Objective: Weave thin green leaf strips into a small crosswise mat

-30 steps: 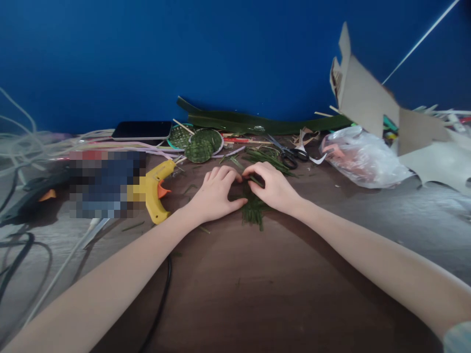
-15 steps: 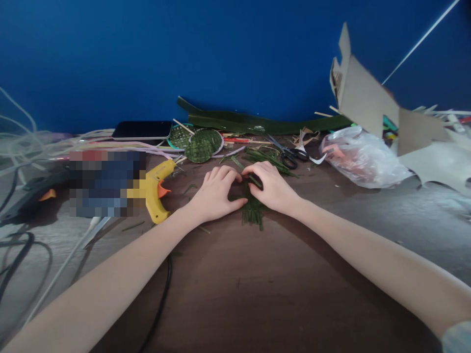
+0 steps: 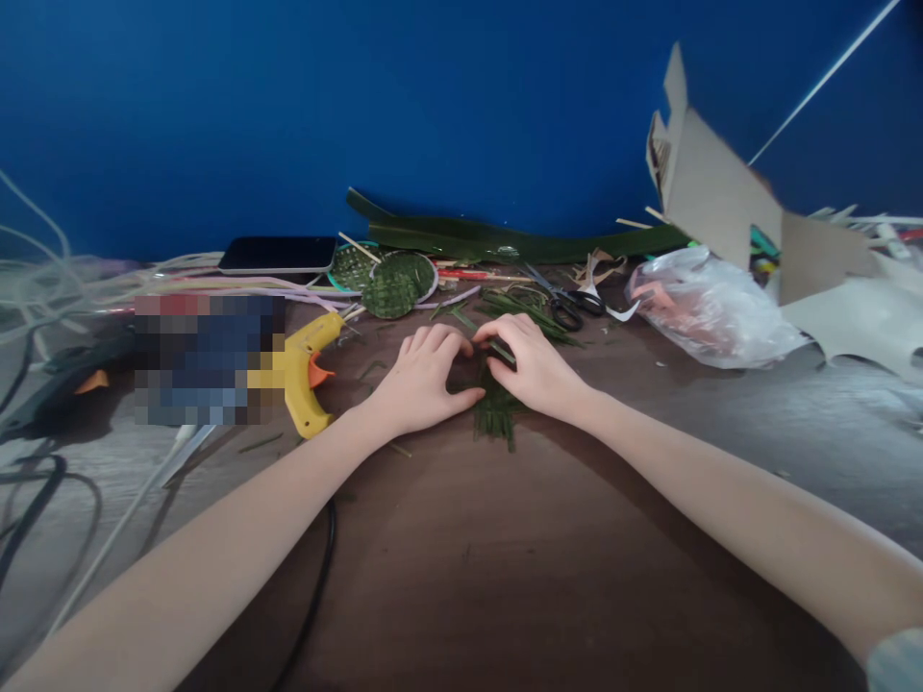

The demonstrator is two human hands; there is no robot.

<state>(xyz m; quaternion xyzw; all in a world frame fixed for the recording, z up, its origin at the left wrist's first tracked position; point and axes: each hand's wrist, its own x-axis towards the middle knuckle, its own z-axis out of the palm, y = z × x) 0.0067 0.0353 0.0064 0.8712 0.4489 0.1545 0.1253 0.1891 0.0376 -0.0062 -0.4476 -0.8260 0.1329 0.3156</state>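
Observation:
A small mat of woven green leaf strips lies on the brown table, its loose ends fanned toward me. From the left, my left hand holds its edge, the thumb on the near side and the curled fingers at the far side. My right hand covers the right part of the mat, and its bent fingers and thumb grip a green leaf strip. Part of the weave is hidden beneath the right hand. Loose cut leaf strips lie just behind my hands.
Left stand a yellow glue gun and a phone. Behind are round woven leaf discs, scissors and a long leaf. A plastic bag and cardboard sit right. A black cable runs under my left forearm.
Very little differs. My right hand's fingers have shifted slightly, and the leaf strip between them has tilted a bit. My left hand stays where it was.

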